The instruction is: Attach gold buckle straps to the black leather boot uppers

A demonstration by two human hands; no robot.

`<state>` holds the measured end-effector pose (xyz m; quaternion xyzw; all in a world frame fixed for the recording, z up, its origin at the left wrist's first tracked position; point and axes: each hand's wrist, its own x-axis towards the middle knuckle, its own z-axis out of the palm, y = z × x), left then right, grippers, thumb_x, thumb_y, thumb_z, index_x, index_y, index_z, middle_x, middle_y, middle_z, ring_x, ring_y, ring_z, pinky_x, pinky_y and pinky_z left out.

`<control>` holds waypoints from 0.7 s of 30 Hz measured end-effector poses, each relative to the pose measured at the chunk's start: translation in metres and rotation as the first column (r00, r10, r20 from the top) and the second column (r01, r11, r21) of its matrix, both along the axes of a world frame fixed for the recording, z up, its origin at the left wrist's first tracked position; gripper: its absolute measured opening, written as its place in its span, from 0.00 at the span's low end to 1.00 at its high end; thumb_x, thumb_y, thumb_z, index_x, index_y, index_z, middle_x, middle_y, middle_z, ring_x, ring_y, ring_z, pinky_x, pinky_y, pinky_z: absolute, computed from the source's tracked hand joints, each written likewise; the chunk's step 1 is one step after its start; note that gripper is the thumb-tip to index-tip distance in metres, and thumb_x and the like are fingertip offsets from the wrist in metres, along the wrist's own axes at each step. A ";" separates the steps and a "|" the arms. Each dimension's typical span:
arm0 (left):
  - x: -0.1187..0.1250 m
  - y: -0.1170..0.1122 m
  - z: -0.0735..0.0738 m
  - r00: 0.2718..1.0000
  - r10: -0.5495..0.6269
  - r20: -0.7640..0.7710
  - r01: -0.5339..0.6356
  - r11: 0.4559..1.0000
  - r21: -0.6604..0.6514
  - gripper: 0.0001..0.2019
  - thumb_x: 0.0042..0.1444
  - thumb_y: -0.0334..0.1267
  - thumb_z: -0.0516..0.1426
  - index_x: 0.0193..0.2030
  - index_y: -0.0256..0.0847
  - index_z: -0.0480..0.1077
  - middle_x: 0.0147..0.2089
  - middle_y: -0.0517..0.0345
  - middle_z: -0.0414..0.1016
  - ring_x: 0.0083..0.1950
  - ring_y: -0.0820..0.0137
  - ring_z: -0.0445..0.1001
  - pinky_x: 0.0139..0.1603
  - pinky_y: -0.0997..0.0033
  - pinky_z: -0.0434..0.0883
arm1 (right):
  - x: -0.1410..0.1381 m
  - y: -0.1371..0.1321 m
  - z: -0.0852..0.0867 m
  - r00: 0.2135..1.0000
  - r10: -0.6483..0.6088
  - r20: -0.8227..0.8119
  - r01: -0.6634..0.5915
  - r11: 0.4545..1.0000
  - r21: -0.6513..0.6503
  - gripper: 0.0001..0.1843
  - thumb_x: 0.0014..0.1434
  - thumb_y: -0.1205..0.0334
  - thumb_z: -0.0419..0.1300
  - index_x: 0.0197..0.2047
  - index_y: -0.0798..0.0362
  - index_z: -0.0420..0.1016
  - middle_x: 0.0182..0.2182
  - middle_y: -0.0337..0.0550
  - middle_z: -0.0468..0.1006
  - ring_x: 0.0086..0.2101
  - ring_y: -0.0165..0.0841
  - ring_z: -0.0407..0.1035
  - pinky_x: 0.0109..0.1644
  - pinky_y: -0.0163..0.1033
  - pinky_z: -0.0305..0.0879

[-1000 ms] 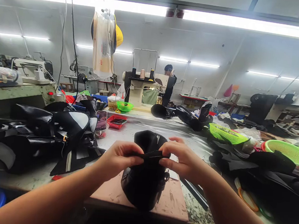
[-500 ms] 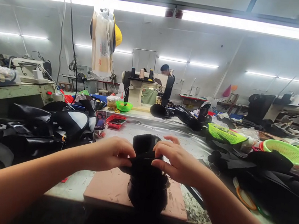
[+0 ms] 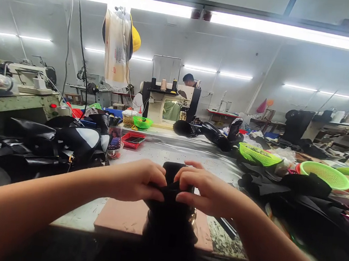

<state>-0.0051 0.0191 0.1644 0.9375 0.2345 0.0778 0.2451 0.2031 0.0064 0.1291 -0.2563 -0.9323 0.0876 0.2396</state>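
A dark boot upper, mostly in shadow, stands over a pink board at the near edge of the bench. My left hand pinches its upper edge from the left side, thumb below and fingers above. On the right, my right hand grips the same edge between thumb and curled fingers. The two hands are close together, with a fold of black material between their fingertips. A black flap rises behind them. The lower part of the piece is too dark to make out.
Shiny black pieces are heaped at left, beside a phone and a red tray. Black material and green baskets lie at right. Boots and a sewing machine stand ahead; a person is behind it.
My left hand has moved right, closer to my right hand, and the black edge between them is bunched more tightly. The view has shifted slightly.
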 end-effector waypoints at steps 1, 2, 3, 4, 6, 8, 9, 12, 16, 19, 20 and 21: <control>0.000 0.000 0.001 1.000 0.000 -0.007 -0.001 1.000 -0.031 0.07 0.52 0.33 0.55 0.26 0.36 0.71 0.30 0.59 0.68 0.32 0.73 0.65 0.33 0.76 0.62 | 0.002 0.002 0.003 1.000 0.016 0.006 -0.016 1.000 -0.021 0.11 0.57 0.65 0.58 0.26 0.52 0.59 0.31 0.38 0.71 0.33 0.30 0.67 0.57 0.47 0.49; 0.000 0.001 0.002 1.000 -0.002 -0.024 0.000 0.999 -0.055 0.06 0.52 0.32 0.54 0.28 0.36 0.72 0.31 0.58 0.69 0.32 0.73 0.65 0.34 0.76 0.63 | 0.004 0.003 0.005 1.000 0.026 -0.005 -0.026 0.999 -0.029 0.12 0.56 0.65 0.59 0.25 0.52 0.59 0.31 0.38 0.71 0.33 0.30 0.67 0.56 0.46 0.50; 0.001 0.001 0.004 0.999 -0.006 -0.044 0.003 0.998 -0.067 0.06 0.52 0.31 0.54 0.30 0.35 0.72 0.32 0.58 0.69 0.33 0.72 0.65 0.35 0.76 0.63 | 0.005 0.004 0.007 0.999 0.034 -0.024 -0.034 0.999 -0.027 0.14 0.55 0.66 0.60 0.24 0.52 0.58 0.30 0.38 0.71 0.33 0.30 0.67 0.56 0.45 0.50; 0.001 0.002 0.006 0.998 -0.010 -0.067 0.005 0.997 -0.072 0.07 0.52 0.30 0.53 0.32 0.35 0.73 0.34 0.57 0.70 0.34 0.71 0.66 0.35 0.75 0.63 | 0.006 0.004 0.008 0.998 0.043 -0.043 -0.043 0.999 -0.016 0.15 0.54 0.66 0.61 0.23 0.53 0.58 0.29 0.37 0.71 0.32 0.29 0.66 0.56 0.45 0.51; 0.004 0.003 0.011 0.993 -0.017 -0.119 0.009 0.997 -0.073 0.09 0.51 0.28 0.53 0.36 0.36 0.73 0.35 0.57 0.70 0.36 0.70 0.66 0.36 0.75 0.63 | 0.003 0.002 0.008 0.997 0.033 -0.063 -0.032 0.999 0.027 0.16 0.53 0.66 0.62 0.21 0.53 0.59 0.27 0.36 0.69 0.31 0.29 0.65 0.53 0.43 0.54; 0.007 0.004 0.017 0.983 -0.017 -0.181 0.006 0.998 -0.059 0.11 0.49 0.27 0.53 0.38 0.38 0.73 0.33 0.60 0.71 0.34 0.71 0.66 0.33 0.76 0.62 | -0.003 -0.003 0.007 0.998 -0.017 -0.058 0.022 0.996 0.085 0.15 0.52 0.65 0.63 0.20 0.53 0.60 0.26 0.36 0.68 0.28 0.29 0.64 0.47 0.42 0.57; 0.009 0.003 0.019 0.979 -0.015 -0.205 0.008 0.999 -0.034 0.11 0.48 0.26 0.54 0.38 0.39 0.73 0.32 0.61 0.71 0.33 0.71 0.66 0.33 0.76 0.62 | -0.007 -0.006 0.006 0.997 -0.051 -0.052 0.056 0.992 0.114 0.14 0.52 0.65 0.62 0.21 0.53 0.61 0.25 0.37 0.68 0.28 0.29 0.63 0.44 0.41 0.58; 0.015 -0.001 0.022 0.978 -0.034 -0.206 0.053 0.995 0.087 0.07 0.46 0.27 0.57 0.31 0.41 0.74 0.31 0.60 0.72 0.34 0.69 0.67 0.35 0.74 0.62 | -0.013 -0.014 0.004 0.991 -0.129 -0.037 0.134 0.976 0.170 0.10 0.54 0.65 0.60 0.23 0.53 0.65 0.26 0.39 0.70 0.28 0.30 0.64 0.43 0.42 0.58; 0.013 -0.005 0.019 0.980 -0.009 -0.198 0.032 0.993 0.116 0.05 0.48 0.29 0.58 0.24 0.39 0.73 0.29 0.59 0.71 0.32 0.71 0.67 0.34 0.76 0.61 | -0.003 -0.014 0.004 0.990 -0.099 0.102 0.094 0.994 0.050 0.07 0.52 0.62 0.63 0.28 0.53 0.69 0.33 0.41 0.75 0.35 0.34 0.68 0.51 0.45 0.56; 0.005 -0.006 0.016 0.981 0.014 -0.192 -0.012 1.000 0.014 0.04 0.49 0.29 0.58 0.26 0.38 0.73 0.27 0.61 0.68 0.29 0.73 0.65 0.29 0.78 0.60 | 0.008 -0.010 0.004 0.986 -0.081 0.147 0.088 0.995 -0.047 0.07 0.50 0.63 0.65 0.29 0.54 0.70 0.38 0.43 0.75 0.41 0.36 0.67 0.49 0.44 0.58; 0.002 -0.006 0.015 0.983 0.015 -0.185 -0.020 0.999 -0.027 0.04 0.49 0.29 0.57 0.26 0.38 0.73 0.27 0.62 0.67 0.28 0.74 0.65 0.28 0.78 0.60 | 0.011 -0.009 0.004 0.990 -0.079 0.118 0.087 0.994 -0.062 0.06 0.51 0.64 0.65 0.28 0.53 0.70 0.38 0.43 0.75 0.41 0.36 0.67 0.48 0.43 0.59; 0.000 -0.006 0.015 0.983 0.014 -0.182 -0.026 0.998 -0.065 0.04 0.48 0.29 0.57 0.26 0.38 0.73 0.27 0.62 0.66 0.28 0.74 0.64 0.27 0.78 0.60 | 0.012 -0.009 0.003 0.994 -0.074 0.081 0.080 0.994 -0.075 0.07 0.51 0.64 0.64 0.27 0.53 0.69 0.38 0.43 0.76 0.41 0.36 0.67 0.48 0.42 0.59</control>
